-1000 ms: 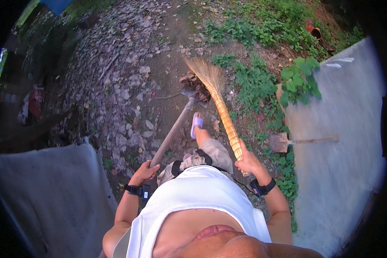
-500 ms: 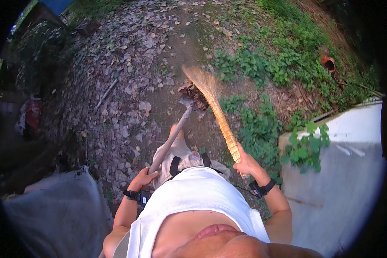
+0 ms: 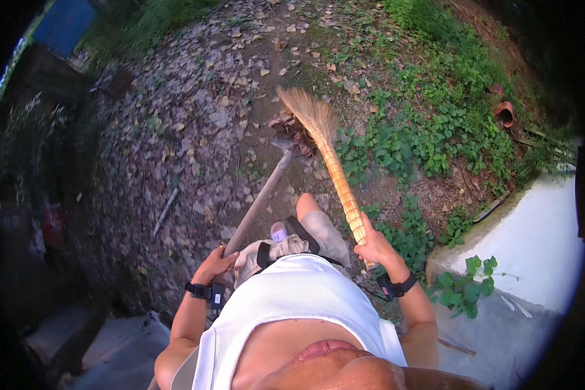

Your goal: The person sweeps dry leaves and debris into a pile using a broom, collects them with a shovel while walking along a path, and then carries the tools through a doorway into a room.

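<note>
My left hand [image 3: 215, 265] is closed round the wooden handle of a shovel [image 3: 261, 200], whose metal blade points ahead of me. Brown dry leaves [image 3: 294, 132] lie heaped on the blade. In my right hand [image 3: 375, 246] is the bound handle of a straw broom [image 3: 336, 170]. Its fanned bristles [image 3: 312, 112] rest over the right side of the leaves, which they partly cover. Blade and broom head meet in front of my legs, a short way apart from my feet.
Fallen leaves [image 3: 195, 140] cover the ground at the left, with a pale stick [image 3: 165, 212] among them. Green plants [image 3: 429, 123] grow along the right. A white concrete ledge [image 3: 533, 227] stands near right, a clay pipe [image 3: 504, 114] beyond it. Grey sheeting [image 3: 123, 351] lies near left.
I have stepped forward along the path; the ledge and stick now sit nearer me. Shovel and broom travel along together, the leaves still between them. Both hands keep their hold.
</note>
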`<state>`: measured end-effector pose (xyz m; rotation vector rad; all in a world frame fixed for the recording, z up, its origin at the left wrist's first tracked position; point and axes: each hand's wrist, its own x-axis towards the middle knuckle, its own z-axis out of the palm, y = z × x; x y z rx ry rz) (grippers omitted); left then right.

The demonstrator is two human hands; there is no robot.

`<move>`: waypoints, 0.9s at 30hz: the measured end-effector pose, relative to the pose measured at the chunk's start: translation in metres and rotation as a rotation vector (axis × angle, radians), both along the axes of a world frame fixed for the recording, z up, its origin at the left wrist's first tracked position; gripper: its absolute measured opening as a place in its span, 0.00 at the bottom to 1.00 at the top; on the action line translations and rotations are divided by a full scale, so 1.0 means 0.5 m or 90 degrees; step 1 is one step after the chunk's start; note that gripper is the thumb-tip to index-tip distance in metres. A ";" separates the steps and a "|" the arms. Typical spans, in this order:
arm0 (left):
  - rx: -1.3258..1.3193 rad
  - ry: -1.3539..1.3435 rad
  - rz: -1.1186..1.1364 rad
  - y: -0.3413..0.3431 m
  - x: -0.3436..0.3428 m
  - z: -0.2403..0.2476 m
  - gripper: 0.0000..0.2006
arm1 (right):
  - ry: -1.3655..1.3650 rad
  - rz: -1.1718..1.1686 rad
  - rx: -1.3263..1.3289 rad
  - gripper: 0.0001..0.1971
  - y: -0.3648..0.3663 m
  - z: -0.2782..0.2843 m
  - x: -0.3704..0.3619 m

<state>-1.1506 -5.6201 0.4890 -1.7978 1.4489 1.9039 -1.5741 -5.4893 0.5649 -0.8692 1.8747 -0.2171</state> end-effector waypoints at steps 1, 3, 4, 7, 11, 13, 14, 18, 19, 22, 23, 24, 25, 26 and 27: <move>0.001 -0.003 -0.007 -0.071 -0.026 -0.007 0.15 | 0.015 0.008 -0.001 0.49 -0.064 -0.007 -0.025; 0.012 0.019 -0.003 -0.212 -0.089 -0.025 0.16 | 0.000 -0.009 0.000 0.49 -0.199 -0.021 -0.082; -0.010 -0.004 -0.021 -0.279 -0.121 -0.042 0.17 | -0.010 -0.018 0.001 0.50 -0.268 -0.030 -0.116; 0.031 0.049 0.036 -0.476 -0.225 -0.095 0.16 | 0.006 -0.011 0.002 0.49 -0.466 -0.073 -0.232; 0.015 0.035 0.009 -0.736 -0.353 -0.095 0.15 | 0.020 0.017 -0.003 0.50 -0.763 -0.061 -0.368; 0.015 0.039 0.027 -0.858 -0.423 -0.082 0.15 | 0.039 0.036 0.013 0.50 -0.894 -0.053 -0.439; 0.029 0.037 0.021 -0.919 -0.443 -0.065 0.15 | 0.012 0.028 0.016 0.50 -0.952 -0.056 -0.463; 0.016 0.018 0.022 -1.193 -0.553 -0.074 0.15 | -0.002 0.038 0.025 0.49 -1.248 -0.043 -0.580; 0.001 0.001 0.003 -1.270 -0.582 -0.073 0.16 | 0.004 0.041 0.022 0.49 -1.323 -0.046 -0.603; -0.025 0.005 0.002 -1.504 -0.668 -0.078 0.16 | -0.011 0.018 0.009 0.49 -1.546 -0.068 -0.681; -0.035 -0.008 0.005 -1.588 -0.694 -0.080 0.17 | -0.009 0.020 0.014 0.49 -1.622 -0.077 -0.705; -0.064 0.006 -0.018 -1.670 -0.724 -0.065 0.18 | -0.016 0.006 0.028 0.49 -1.713 -0.049 -0.710; -0.064 -0.060 -0.087 -1.756 -0.750 -0.058 0.21 | -0.016 0.006 0.033 0.49 -1.775 -0.047 -0.736; -0.046 -0.045 -0.074 -1.826 -0.775 -0.052 0.21 | -0.015 -0.009 0.015 0.49 -1.834 -0.050 -0.764; -0.022 -0.033 -0.064 -1.895 -0.794 -0.051 0.21 | -0.017 -0.026 0.003 0.49 -1.892 -0.054 -0.785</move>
